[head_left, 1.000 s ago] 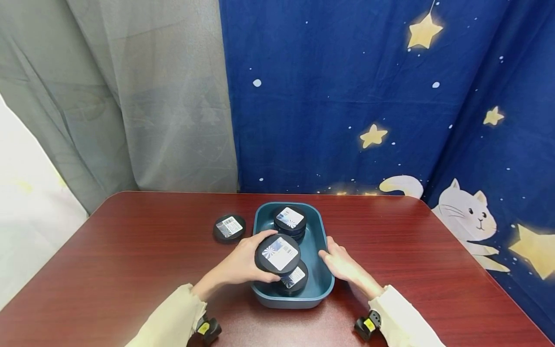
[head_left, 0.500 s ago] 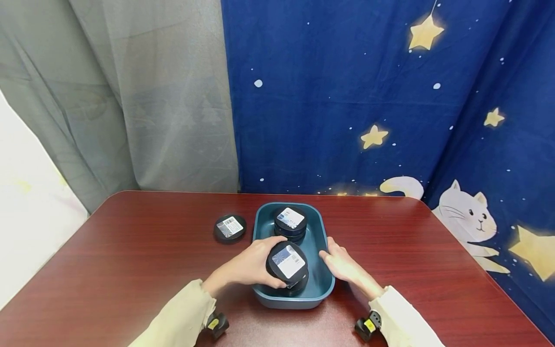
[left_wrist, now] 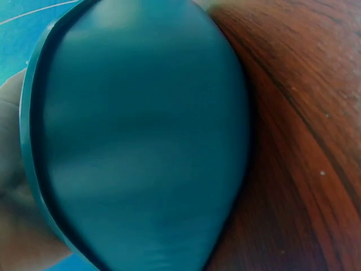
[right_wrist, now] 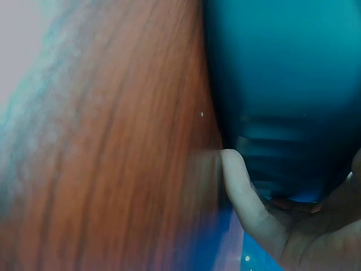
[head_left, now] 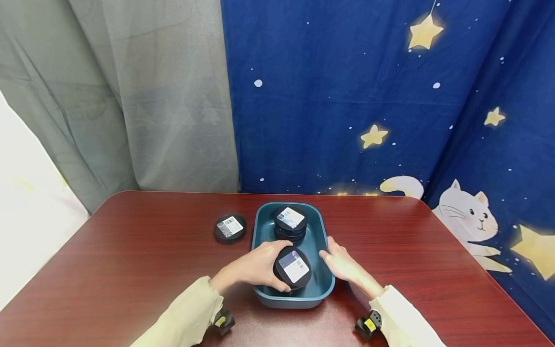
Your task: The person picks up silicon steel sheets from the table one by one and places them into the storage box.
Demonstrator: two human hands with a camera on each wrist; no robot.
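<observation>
In the head view my left hand (head_left: 265, 264) reaches over the left rim of a blue plastic bin (head_left: 320, 284). Fingers and thumb span a flat, round black container (head_left: 293, 267) with a white barcode label, low in the bin's front half. Under it, the container seen there earlier is covered. A stack of similar black containers (head_left: 291, 219) stands in the back half. My right hand (head_left: 340, 262) grips the bin's right rim. In the right wrist view its fingers (right_wrist: 240, 186) lie against the outer wall. The left wrist view shows mostly the bin's outer side (left_wrist: 146, 135).
One more round black container (head_left: 230, 228) lies on the reddish-brown table (head_left: 143, 250), left of the bin. Behind the table's far edge hang a grey curtain (head_left: 173, 96) and a blue one (head_left: 303, 96) with stars. Both wrists carry small black cameras.
My left hand has moved right and toward me, lowering its container over the one at the bin's front. The right hand and the bin have stayed in place.
</observation>
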